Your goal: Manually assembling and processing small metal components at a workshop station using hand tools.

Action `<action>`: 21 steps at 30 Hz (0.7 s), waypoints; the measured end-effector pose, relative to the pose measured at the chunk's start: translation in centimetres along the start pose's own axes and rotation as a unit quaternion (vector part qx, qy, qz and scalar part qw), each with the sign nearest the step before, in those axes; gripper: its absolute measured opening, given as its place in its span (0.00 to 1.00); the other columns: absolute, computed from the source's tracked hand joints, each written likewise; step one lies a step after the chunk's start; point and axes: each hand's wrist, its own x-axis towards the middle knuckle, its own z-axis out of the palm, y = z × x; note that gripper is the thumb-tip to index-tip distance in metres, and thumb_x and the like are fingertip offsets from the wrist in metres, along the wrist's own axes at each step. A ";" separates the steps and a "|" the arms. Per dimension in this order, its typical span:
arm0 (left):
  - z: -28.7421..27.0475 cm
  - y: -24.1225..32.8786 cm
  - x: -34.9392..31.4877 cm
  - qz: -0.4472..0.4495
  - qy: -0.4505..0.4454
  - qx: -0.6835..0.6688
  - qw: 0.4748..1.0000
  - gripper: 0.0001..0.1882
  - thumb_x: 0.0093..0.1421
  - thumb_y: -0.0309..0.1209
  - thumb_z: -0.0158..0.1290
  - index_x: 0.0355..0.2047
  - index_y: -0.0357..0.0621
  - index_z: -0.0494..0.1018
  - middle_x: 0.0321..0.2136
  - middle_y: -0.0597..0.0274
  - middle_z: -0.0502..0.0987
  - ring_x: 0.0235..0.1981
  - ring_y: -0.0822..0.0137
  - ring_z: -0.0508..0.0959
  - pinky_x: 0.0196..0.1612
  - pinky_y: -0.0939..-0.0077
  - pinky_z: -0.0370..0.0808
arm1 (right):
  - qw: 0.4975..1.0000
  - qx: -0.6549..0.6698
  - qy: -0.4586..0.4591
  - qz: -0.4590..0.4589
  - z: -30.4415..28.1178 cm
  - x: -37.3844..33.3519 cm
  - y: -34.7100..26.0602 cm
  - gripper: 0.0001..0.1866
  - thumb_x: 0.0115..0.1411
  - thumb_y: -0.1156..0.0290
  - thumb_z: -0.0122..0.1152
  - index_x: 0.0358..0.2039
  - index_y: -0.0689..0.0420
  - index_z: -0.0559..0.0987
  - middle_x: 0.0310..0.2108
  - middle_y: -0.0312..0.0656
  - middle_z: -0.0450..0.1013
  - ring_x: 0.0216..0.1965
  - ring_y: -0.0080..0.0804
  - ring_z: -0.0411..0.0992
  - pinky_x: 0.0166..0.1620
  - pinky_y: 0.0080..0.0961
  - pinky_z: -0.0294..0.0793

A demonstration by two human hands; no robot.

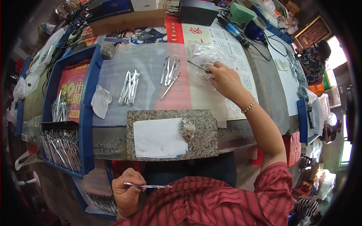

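Observation:
Low at the left, close to my body, my left hand (130,188) pinches a slim silver metal piece (152,185), held almost level. My right hand (226,79) reaches out over a crumpled clear plastic bag (209,52). Its fingers close on a thin dark rod (198,66) that points left. Between the hands, two groups of slim silver pieces lie on a translucent sheet (113,67): a left bunch (129,87) and a smaller right bunch (169,70). Nearest the front edge, a speckled stone slab (203,132) carries white paper (158,137) and a small bag of tiny parts (187,129).
A blue tray (88,150) full of slim metal pieces stands at the left; a crumpled white tissue (101,101) lies beside it. At the back are a dark box (198,13), a blue-handled tool (232,32) and cables. Another person (318,60) sits at the far right.

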 end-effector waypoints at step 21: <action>2.4 -0.6 0.9 0.047 -0.016 0.127 0.991 0.12 0.52 0.34 0.63 0.29 0.35 0.78 0.26 0.58 0.71 0.25 0.71 0.73 0.27 0.84 0.70 | 0.997 -0.057 -0.052 -0.029 0.6 0.6 1.1 0.06 0.53 0.73 0.55 0.32 0.59 0.75 0.34 0.47 0.72 0.33 0.50 0.74 0.35 0.43 0.73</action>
